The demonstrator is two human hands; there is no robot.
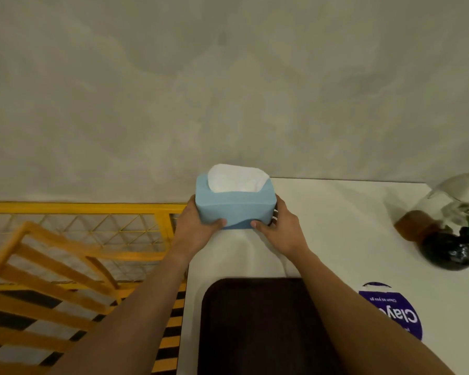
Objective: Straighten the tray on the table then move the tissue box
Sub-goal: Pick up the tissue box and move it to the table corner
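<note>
A light blue tissue box [234, 208] with a white tissue sticking out of its top is at the far left corner of the white table [336, 226]. My left hand [194, 228] grips its left end and my right hand [280, 230] grips its right end, thumbs on the near face. Whether the box rests on the table or is lifted I cannot tell. A dark brown tray [257, 326] lies flat near the table's front, its edges in line with the table's, partly under my forearms.
A glass bottle with a brown cork [417, 224] and a plant on a dark base [448, 253] stand at the right. A purple round sticker [393, 312] lies right of the tray. Yellow railing [87, 209] and an orange slatted frame [52, 280] are left of the table.
</note>
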